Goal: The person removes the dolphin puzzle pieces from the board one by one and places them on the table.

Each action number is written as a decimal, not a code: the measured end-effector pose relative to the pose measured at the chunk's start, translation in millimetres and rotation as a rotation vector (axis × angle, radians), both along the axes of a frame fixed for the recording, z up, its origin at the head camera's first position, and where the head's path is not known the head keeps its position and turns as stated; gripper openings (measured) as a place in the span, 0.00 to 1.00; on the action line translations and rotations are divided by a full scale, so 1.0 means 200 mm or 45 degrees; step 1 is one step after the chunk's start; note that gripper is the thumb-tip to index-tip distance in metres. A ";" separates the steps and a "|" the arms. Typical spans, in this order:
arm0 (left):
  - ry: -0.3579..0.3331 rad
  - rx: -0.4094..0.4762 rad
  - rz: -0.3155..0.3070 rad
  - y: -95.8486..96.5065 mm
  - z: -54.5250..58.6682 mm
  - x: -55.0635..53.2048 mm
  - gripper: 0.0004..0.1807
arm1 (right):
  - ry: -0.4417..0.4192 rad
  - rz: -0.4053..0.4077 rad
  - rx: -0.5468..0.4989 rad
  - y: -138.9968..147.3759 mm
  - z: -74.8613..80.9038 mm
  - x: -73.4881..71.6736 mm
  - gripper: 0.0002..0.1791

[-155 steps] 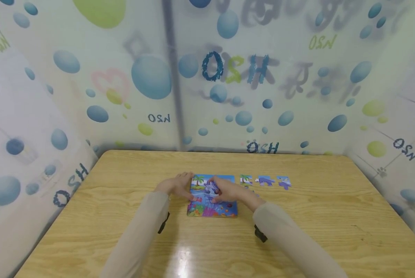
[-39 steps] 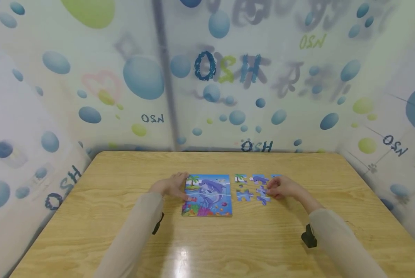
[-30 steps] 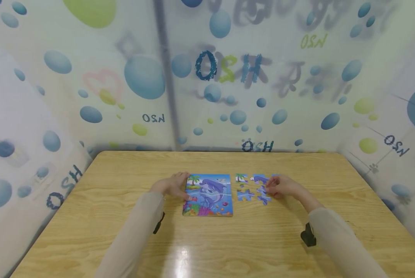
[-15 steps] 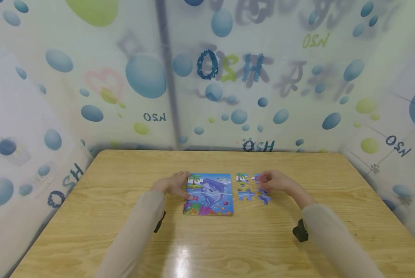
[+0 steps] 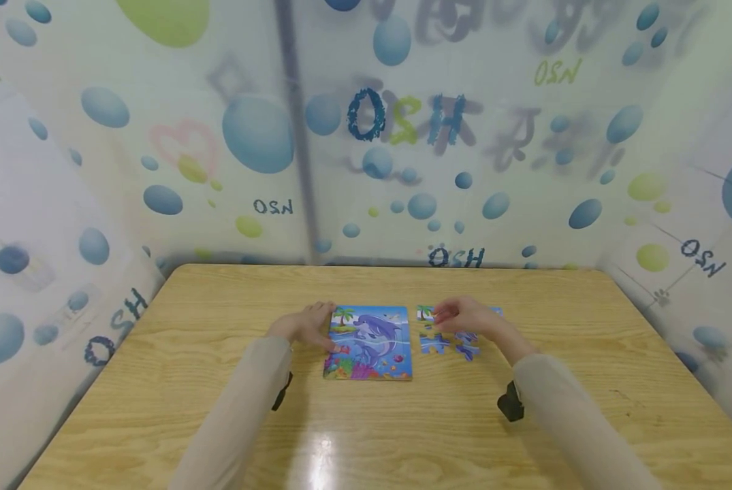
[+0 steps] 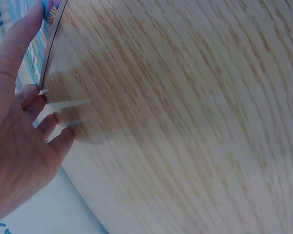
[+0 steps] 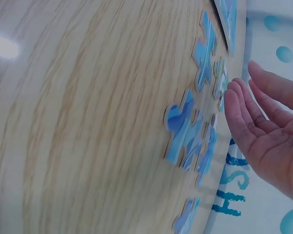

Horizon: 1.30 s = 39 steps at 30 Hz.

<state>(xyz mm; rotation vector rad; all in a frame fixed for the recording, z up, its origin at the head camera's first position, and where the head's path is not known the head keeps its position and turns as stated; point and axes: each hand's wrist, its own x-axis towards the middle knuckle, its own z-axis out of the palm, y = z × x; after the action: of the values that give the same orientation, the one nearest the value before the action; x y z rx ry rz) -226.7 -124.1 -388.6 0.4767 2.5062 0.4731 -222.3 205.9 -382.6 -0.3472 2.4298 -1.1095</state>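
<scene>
I have the board (image 5: pixel 372 333) lying flat, its dolphin picture face up, and I judge that this way round lets the picture be read from where the person sits. At its left edge the left hand (image 5: pixel 307 327) spans with thumb and fingers spread, the thumb laid along the printed face and the fingers set about the far corner; I take this as a light steadying touch that keeps the board from sliding, rather than a firm grip. Just right of the board lie the loose pieces: the palm piece (image 5: pixel 425 313) by its far corner, the blue piece (image 5: pixel 433 343) nearer, and the purple pieces (image 7: pixel 178 129) further out, though I cannot tell how many those are. I read the gaps between them as room for fingertips. The right hand (image 5: pixel 466 316) hovers above this group with thumb and fingers moderately apart, and I see nothing held between them. It hides part of the group from the head view, but the right wrist view shows the dolphin piece (image 7: pixel 207 151) beneath it. Around the board spreads the table (image 5: pixel 366 422); beyond its far side rises the wall (image 5: pixel 335 82), printed with bubbles.
</scene>
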 end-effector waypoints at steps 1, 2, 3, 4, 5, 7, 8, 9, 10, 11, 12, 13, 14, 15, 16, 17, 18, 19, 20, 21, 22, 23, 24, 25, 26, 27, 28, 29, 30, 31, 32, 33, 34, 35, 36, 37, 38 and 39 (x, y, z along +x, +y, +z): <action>-0.003 -0.003 -0.001 0.00 0.00 0.00 0.51 | -0.002 0.008 -0.005 -0.01 0.00 0.00 0.21; -0.003 -0.008 0.001 0.00 0.00 0.00 0.51 | -0.001 0.016 -0.009 -0.02 0.00 0.00 0.21; -0.007 -0.013 0.004 0.00 0.00 0.00 0.51 | -0.002 0.026 -0.012 -0.03 0.00 -0.01 0.21; -0.009 -0.016 0.003 0.00 0.00 0.00 0.52 | -0.001 0.035 -0.013 -0.05 0.00 -0.01 0.21; -0.008 -0.017 0.003 0.00 0.00 0.00 0.51 | 0.006 0.050 -0.015 -0.06 0.00 -0.01 0.21; -0.005 -0.017 0.004 0.00 0.00 0.00 0.51 | 0.015 0.074 -0.009 -0.08 0.00 -0.02 0.21; -0.003 -0.016 0.005 0.00 0.00 0.00 0.51 | 0.020 0.088 -0.011 -0.10 0.00 -0.02 0.20; -0.003 -0.015 0.004 0.00 0.00 0.00 0.51 | 0.027 0.105 -0.012 -0.11 0.00 -0.02 0.20; 0.000 -0.010 0.003 0.00 0.00 0.00 0.51 | 0.038 0.121 -0.008 -0.12 0.00 -0.02 0.20; 0.001 -0.009 0.005 0.00 0.00 0.00 0.50 | 0.034 0.135 -0.024 -0.13 0.00 -0.02 0.20; 0.000 -0.008 0.005 0.00 0.00 0.00 0.50 | 0.027 0.148 -0.039 -0.15 -0.01 -0.02 0.20; -0.003 -0.010 0.008 0.00 0.00 0.00 0.51 | 0.026 0.160 -0.052 -0.16 -0.01 -0.02 0.21; -0.006 -0.009 0.009 0.00 0.00 0.00 0.51 | 0.029 0.169 -0.058 -0.17 -0.01 -0.02 0.21; -0.007 -0.010 0.008 0.00 0.00 0.00 0.50 | 0.034 0.178 -0.056 -0.18 -0.01 -0.02 0.21; -0.007 -0.007 0.008 0.00 0.00 0.00 0.50 | 0.031 0.174 -0.053 -0.19 -0.02 -0.02 0.21; -0.012 -0.009 0.013 0.00 0.00 0.00 0.51 | 0.024 0.170 -0.052 -0.21 -0.02 -0.02 0.21; -0.015 -0.009 0.014 0.00 0.00 0.00 0.51 | 0.027 0.162 -0.035 -0.22 -0.02 -0.02 0.21; -0.017 -0.013 0.018 0.00 0.00 0.00 0.51 | 0.036 0.165 -0.018 -0.23 -0.02 -0.02 0.20; -0.016 -0.007 0.019 0.00 0.00 0.00 0.51 | 0.041 0.165 -0.004 -0.25 -0.01 -0.02 0.20; -0.016 -0.008 0.021 0.00 0.00 0.00 0.51 | 0.043 0.163 0.009 -0.26 -0.01 -0.02 0.20; -0.016 -0.007 0.023 0.00 0.00 0.00 0.52 | 0.047 0.165 0.018 -0.27 -0.01 -0.02 0.20; -0.016 -0.009 0.025 0.00 0.00 0.00 0.52 | 0.049 0.171 0.027 -0.29 -0.01 -0.01 0.20; -0.014 -0.007 0.024 0.00 0.00 0.00 0.51 | 0.053 0.169 0.039 -0.30 -0.02 -0.01 0.20; -0.012 -0.009 0.024 0.00 0.00 0.00 0.51 | 0.062 0.176 0.055 -0.31 -0.02 -0.01 0.20; -0.010 -0.006 0.022 0.00 0.00 0.00 0.51 | 0.069 0.177 0.073 -0.32 -0.02 -0.01 0.20; -0.011 -0.008 0.020 0.00 0.00 0.00 0.51 | 0.072 0.177 0.094 -0.33 -0.03 -0.01 0.20; -0.010 -0.008 0.018 0.00 0.00 0.00 0.51 | 0.075 0.174 0.113 -0.34 -0.03 -0.01 0.20; -0.010 -0.008 0.016 0.00 0.00 0.00 0.51 | 0.074 0.166 0.134 -0.35 -0.04 0.00 0.21; -0.012 -0.005 0.014 0.00 0.00 0.00 0.51 | 0.080 0.161 0.160 -0.36 -0.04 0.00 0.21; -0.013 -0.004 0.012 0.00 0.00 0.00 0.51 | 0.083 0.157 0.181 -0.37 -0.05 0.00 0.21; -0.014 -0.004 0.012 0.00 0.00 0.00 0.51 | 0.091 0.153 0.205 -0.37 -0.05 0.00 0.21; -0.016 -0.003 0.013 0.00 0.00 0.00 0.51 | 0.092 0.141 0.224 -0.38 -0.05 0.00 0.21; -0.016 -0.003 0.013 0.00 0.00 0.00 0.51 | 0.096 0.132 0.243 -0.39 -0.05 0.01 0.21; -0.018 0.000 0.016 0.00 0.00 0.00 0.51 | 0.105 0.138 0.265 -0.40 -0.06 0.01 0.22; -0.021 0.001 0.018 0.00 0.00 0.00 0.51 | 0.117 0.143 0.284 -0.40 -0.06 0.01 0.23; -0.020 0.003 0.020 0.00 0.00 0.00 0.51 | 0.126 0.147 0.294 -0.41 -0.06 0.01 0.23; -0.021 0.003 0.021 0.00 0.00 0.00 0.51 | 0.140 0.157 0.308 -0.42 -0.06 0.01 0.24; -0.022 0.007 0.023 0.00 0.00 0.00 0.50 | 0.149 0.167 0.314 -0.42 -0.07 0.01 0.24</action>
<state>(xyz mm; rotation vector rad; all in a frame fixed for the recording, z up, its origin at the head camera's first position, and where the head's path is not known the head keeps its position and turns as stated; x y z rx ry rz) -227.0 -125.0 -388.9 0.4506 2.4953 0.4893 -219.9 121.5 -396.1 -0.4947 2.5672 -0.7430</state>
